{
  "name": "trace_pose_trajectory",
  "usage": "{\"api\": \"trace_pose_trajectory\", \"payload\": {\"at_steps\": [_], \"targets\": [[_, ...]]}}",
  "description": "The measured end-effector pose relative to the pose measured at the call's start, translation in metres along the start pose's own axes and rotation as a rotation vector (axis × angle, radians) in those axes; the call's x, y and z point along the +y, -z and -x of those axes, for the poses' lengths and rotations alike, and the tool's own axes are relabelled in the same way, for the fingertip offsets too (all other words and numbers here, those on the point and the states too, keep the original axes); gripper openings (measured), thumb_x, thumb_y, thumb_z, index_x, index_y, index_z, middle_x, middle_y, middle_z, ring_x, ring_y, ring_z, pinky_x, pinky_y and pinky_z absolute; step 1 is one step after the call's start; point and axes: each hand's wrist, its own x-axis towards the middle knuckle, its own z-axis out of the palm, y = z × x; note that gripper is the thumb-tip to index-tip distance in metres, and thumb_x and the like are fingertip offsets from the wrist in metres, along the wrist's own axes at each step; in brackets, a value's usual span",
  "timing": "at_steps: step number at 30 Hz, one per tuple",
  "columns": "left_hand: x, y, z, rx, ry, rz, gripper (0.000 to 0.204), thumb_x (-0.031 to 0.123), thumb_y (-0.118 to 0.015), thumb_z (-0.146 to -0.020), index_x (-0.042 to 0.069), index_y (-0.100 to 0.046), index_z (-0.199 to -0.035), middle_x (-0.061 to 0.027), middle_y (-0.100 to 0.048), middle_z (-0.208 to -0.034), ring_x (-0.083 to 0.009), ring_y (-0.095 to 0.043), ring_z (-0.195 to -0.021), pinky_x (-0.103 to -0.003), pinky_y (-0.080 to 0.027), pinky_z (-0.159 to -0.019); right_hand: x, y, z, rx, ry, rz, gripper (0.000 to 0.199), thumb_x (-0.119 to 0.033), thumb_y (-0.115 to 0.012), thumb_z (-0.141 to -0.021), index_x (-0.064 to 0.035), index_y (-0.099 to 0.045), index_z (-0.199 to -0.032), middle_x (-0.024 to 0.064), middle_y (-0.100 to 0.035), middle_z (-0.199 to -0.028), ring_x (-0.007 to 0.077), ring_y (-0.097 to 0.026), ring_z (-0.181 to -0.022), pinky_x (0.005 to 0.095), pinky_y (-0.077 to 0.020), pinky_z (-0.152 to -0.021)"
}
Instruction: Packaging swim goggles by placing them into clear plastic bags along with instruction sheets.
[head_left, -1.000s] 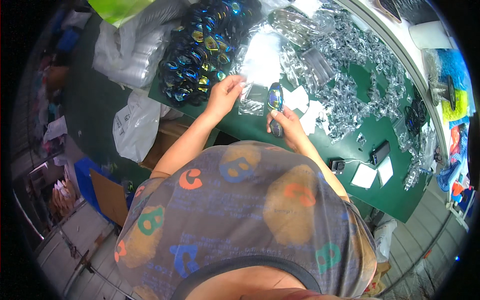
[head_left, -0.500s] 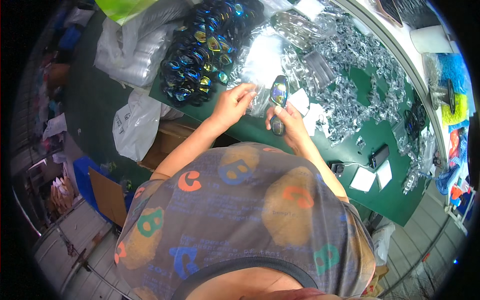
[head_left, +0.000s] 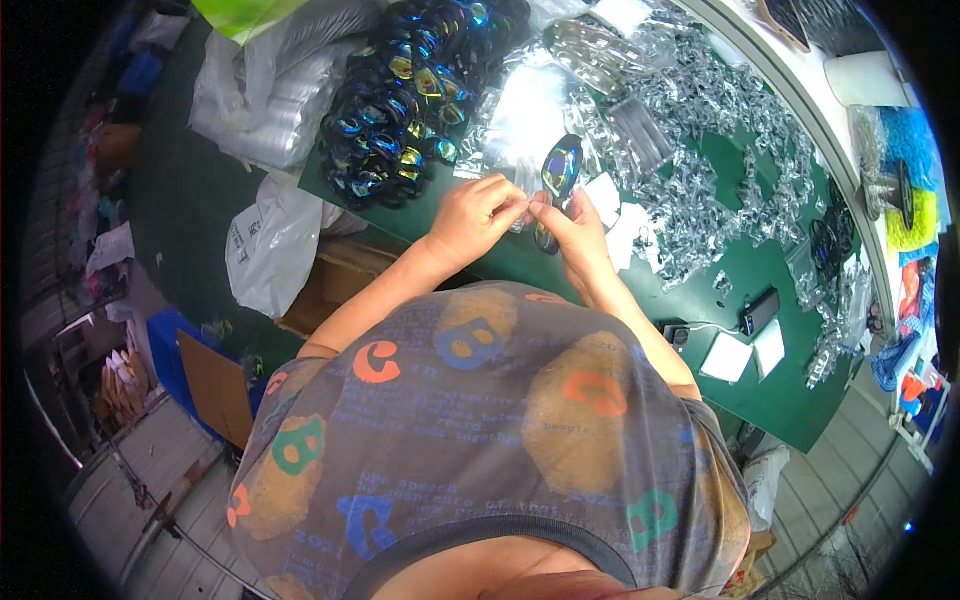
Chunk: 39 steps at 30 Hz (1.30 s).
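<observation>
clearly right hand (head_left: 580, 232) clasps tinted goggles (head_left: 562, 165), jutting above and below thumb; left hand (head_left: 482, 218) fingertips pressed together, pinched item unclear

Head-worn wide fisheye view, facing steeply down past the wearer's own chest.
The camera hangs close over the dark grey printed fabric shirt (head_left: 480, 400), the nearest thing, which spreads toward 6 o'clock; farther off, the bare left hand (head_left: 478, 222) lies toward 12 o'clock of the centre and the bare right hand (head_left: 582, 238) toward 2, over the flat dark-green tabletop (head_left: 780, 400), which reaches round from 11 to 4 o'clock.
</observation>
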Motion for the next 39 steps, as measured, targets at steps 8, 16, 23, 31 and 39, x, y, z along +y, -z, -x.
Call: {"api": "trace_pose_trajectory", "payload": {"at_steps": [8, 16, 23, 31, 39], "targets": [[-0.008, 0.005, 0.002, -0.046, 0.148, -0.008, 0.02, 0.015, -0.077, -0.081, 0.004, -0.06, -0.078, -0.0079, -0.063, -0.072, -0.0236, -0.062, -0.064, -0.035, -0.047, -0.057, -0.001, -0.001, -0.011, 0.008, 0.05, 0.432, 0.034, -0.007, -0.074, -0.086, -0.0029, -0.058, -0.116, 0.0032, -0.067, -0.102, 0.0094, -0.062, -0.094, 0.0265, -0.0512, -0.083], [-0.026, -0.007, 0.008, -0.16, -0.106, 0.06, 0.017, 0.019, -0.072, -0.083, 0.007, -0.06, -0.084, -0.0098, -0.061, -0.078, -0.0319, -0.061, -0.075, -0.046, -0.047, -0.067, 0.023, 0.021, -0.012, 0.046, 0.252, 0.69, 0.046, -0.019, -0.077, -0.079, 0.0001, -0.06, -0.117, 0.0079, -0.067, -0.095, 0.015, -0.062, -0.085, 0.0323, -0.053, -0.076], [-0.04, -0.018, 0.031, -0.282, 0.423, 0.788, 0.019, 0.022, -0.069, -0.095, 0.004, -0.068, -0.102, -0.0017, -0.068, -0.101, -0.0134, -0.065, -0.09, -0.031, -0.052, -0.081, 0.021, 0.013, -0.007, 0.08, 0.307, 0.79, 0.052, -0.011, -0.077, -0.079, 0.0013, -0.056, -0.125, 0.0158, -0.065, -0.104, 0.0222, -0.063, -0.092, 0.0355, -0.0513, -0.082], [-0.042, 0.015, 0.014, 0.057, 0.693, 1.137, 0.014, 0.02, -0.069, -0.095, 0.011, -0.067, -0.105, 0.0005, -0.069, -0.101, -0.0099, -0.063, -0.097, -0.025, -0.048, -0.084, 0.028, 0.073, -0.029, 0.301, 0.367, 0.968, 0.055, -0.008, -0.07, -0.081, 0.0087, -0.051, -0.13, 0.0186, -0.063, -0.107, 0.027, -0.061, -0.094, 0.0378, -0.0496, -0.088], [-0.028, 0.0, 0.028, 0.068, 0.213, 0.412, 0.015, 0.017, -0.07, -0.091, 0.004, -0.065, -0.097, -0.0085, -0.07, -0.096, -0.0213, -0.068, -0.095, -0.036, -0.052, -0.085, 0.004, 0.002, -0.006, 0.06, -0.106, 0.232, 0.033, -0.004, -0.071, -0.09, -0.0053, -0.056, -0.12, 0.0031, -0.066, -0.095, 0.0127, -0.062, -0.082, 0.0264, -0.0485, -0.07]]}}
